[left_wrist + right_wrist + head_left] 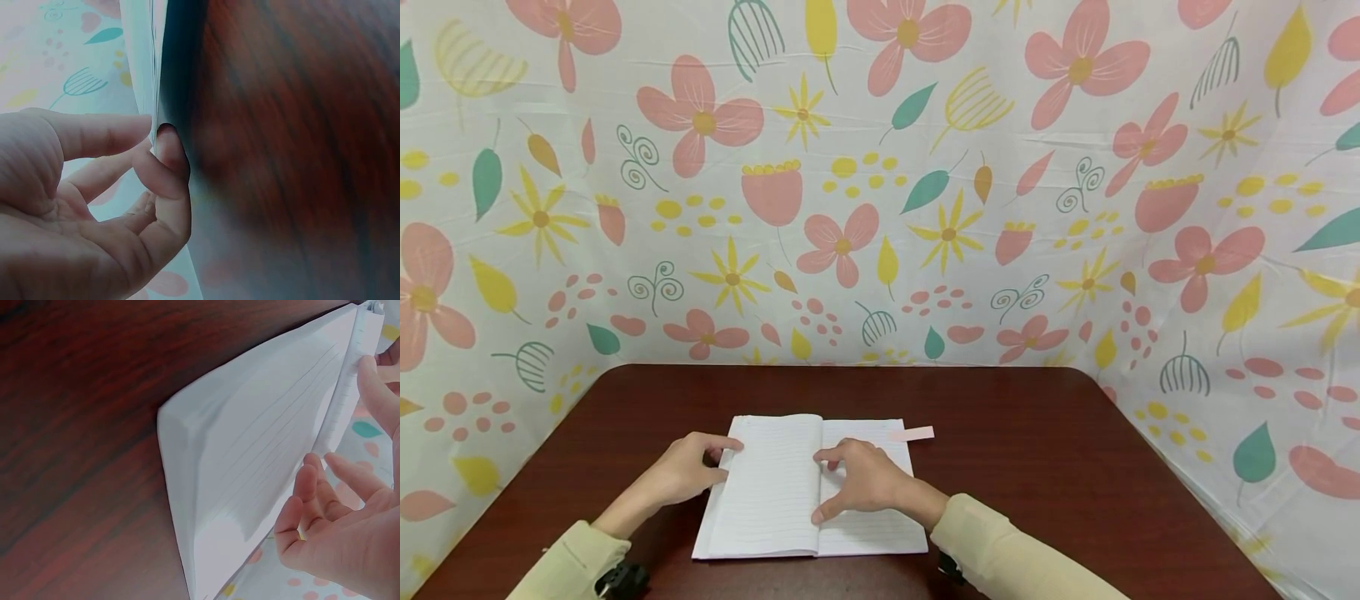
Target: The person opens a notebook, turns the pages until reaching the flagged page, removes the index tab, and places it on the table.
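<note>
An open notebook with lined white pages [775, 500] lies on the dark wooden table, its fold running near the middle. At its left edge, my left hand [688, 468] pinches the stacked page edges. The left wrist view shows this left hand [100, 181] with its thumb on one face of the edge and curled fingers on the other. My right hand [868, 477] is over the right page, thumb and index fingertip at the fold. In the right wrist view the right hand's [350, 519] fingers are loosely bent, with the lined page [275, 437] beside them; nothing is gripped.
A pale pink paper strip [913, 433] sticks out past the right page's upper edge. The brown tabletop [1037, 450] extends around the notebook. Behind and beside it hangs a white cloth [865, 167] printed with flowers and leaves.
</note>
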Demonstrator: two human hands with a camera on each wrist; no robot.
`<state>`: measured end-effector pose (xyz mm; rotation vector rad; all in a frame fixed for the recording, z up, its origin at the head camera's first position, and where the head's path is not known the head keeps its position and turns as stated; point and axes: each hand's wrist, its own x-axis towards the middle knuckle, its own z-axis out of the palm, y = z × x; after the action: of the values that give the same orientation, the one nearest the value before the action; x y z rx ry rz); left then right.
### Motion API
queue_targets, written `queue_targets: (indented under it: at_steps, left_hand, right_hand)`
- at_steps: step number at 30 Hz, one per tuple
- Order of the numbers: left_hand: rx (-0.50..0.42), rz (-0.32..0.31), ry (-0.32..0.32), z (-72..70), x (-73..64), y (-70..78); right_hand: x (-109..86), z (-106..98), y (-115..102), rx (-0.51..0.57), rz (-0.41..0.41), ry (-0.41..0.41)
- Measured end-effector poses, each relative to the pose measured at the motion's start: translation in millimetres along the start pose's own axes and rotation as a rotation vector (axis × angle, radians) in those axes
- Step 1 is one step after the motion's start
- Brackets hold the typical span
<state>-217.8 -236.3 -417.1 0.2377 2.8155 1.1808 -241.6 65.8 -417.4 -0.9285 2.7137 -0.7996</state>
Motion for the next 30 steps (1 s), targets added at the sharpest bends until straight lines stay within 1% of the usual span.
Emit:
queue_targets:
  at_steps: [6,15,20,25,30]
  left_hand:
    - [0.042,0.052,-0.010,1.3,-0.5,-1.5]
    - [0.099,0.051,-0.004,2.6,1.5,1.2]
    - [0.131,0.061,-0.004,5.8,0.9,2.5]
    - [0.151,0.076,-0.002,6.5,-0.7,2.7]
    - [0.175,0.078,-0.006,6.7,-1.9,2.5]
  right_hand:
    - [-0.5,0.0,0.0,0.002,-0.003,-0.001]
    - [-0.1,-1.2,1.5,-0.004,-0.015,-0.001]
    - [-2.3,-7.0,8.1,-0.014,-0.031,0.009]
    - [-7.8,-20.7,23.9,-0.015,-0.043,0.058]
    - [-13.7,-35.6,42.9,-0.084,-0.052,0.141]
